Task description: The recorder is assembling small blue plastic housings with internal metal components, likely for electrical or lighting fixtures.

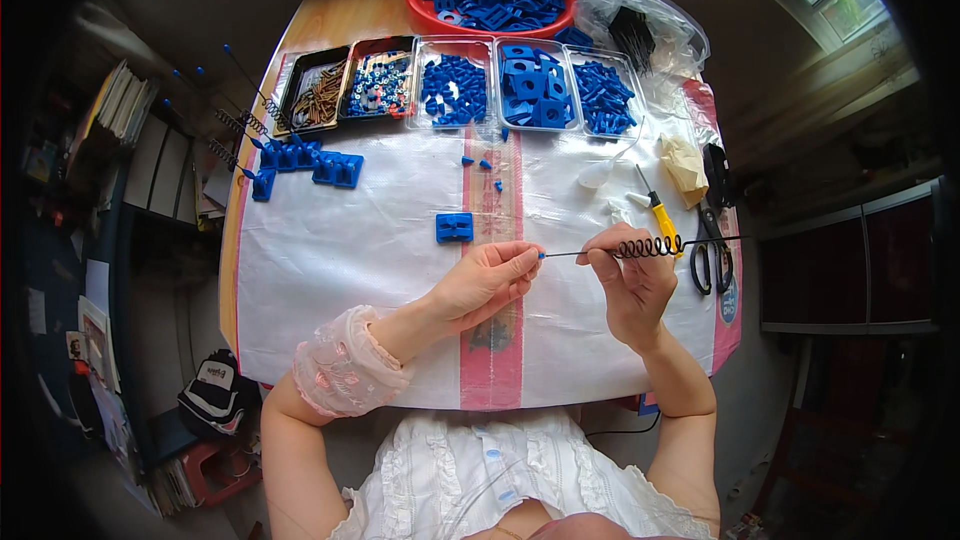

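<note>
I see a white sheet (370,240) over a wooden table (335,12), a pink-edged stripe (490,380) running down its middle. At frame centre, my view has the left hand (480,285) pinched on a small blue tip (541,255) at one end of a black coiled rod (648,249); right of it, the right hand (640,292) is closed on the rod's shaft beside the coil. A blue block (454,228) sits just above the left hand. Five trays (385,43) line the upper part of the sheet, below a red basin (418,15). A yellow screwdriver (663,220) and black scissors (703,270) lie at right. Around the table I make out a window (850,5) upper right, a dark cabinet (850,275) at right, upright books (118,100) upper left and a backpack (215,395) lower left.
</note>
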`<state>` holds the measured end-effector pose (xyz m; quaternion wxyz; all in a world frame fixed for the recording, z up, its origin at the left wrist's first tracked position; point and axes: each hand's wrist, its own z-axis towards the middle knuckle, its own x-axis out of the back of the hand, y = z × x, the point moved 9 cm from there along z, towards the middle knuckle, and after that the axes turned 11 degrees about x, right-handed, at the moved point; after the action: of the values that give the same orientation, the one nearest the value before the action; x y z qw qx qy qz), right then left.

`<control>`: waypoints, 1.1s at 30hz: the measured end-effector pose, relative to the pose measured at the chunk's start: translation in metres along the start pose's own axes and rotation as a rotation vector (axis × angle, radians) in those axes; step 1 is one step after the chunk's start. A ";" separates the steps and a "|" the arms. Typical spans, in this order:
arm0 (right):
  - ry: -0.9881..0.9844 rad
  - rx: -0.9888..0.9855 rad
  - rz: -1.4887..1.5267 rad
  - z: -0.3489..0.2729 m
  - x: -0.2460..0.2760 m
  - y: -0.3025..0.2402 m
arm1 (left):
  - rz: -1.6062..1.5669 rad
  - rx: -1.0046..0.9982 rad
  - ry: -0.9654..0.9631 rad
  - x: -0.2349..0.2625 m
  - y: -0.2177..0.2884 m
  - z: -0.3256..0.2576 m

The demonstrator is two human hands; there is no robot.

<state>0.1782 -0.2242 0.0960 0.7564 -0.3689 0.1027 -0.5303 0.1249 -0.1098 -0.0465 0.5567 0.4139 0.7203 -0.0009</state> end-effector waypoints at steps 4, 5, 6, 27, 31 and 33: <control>-0.010 0.015 -0.017 0.001 -0.001 -0.001 | 0.016 0.007 -0.018 0.000 0.000 0.001; -0.011 0.015 -0.019 0.001 -0.001 -0.001 | 0.016 0.012 -0.024 -0.001 -0.001 0.001; -0.011 0.013 -0.017 0.000 -0.001 0.000 | 0.019 0.010 -0.022 -0.001 -0.001 0.001; -0.040 0.025 -0.046 -0.001 -0.005 0.000 | 0.026 0.010 -0.027 -0.001 -0.001 0.001; -0.048 0.022 -0.057 0.000 -0.005 -0.001 | 0.025 0.012 -0.010 0.000 -0.001 0.001; -0.050 0.026 -0.055 0.000 -0.005 -0.001 | 0.026 0.010 -0.010 0.000 -0.001 0.001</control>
<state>0.1756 -0.2195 0.0953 0.7487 -0.3749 0.0669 -0.5426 0.1245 -0.1108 -0.0477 0.5580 0.4259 0.7122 0.0007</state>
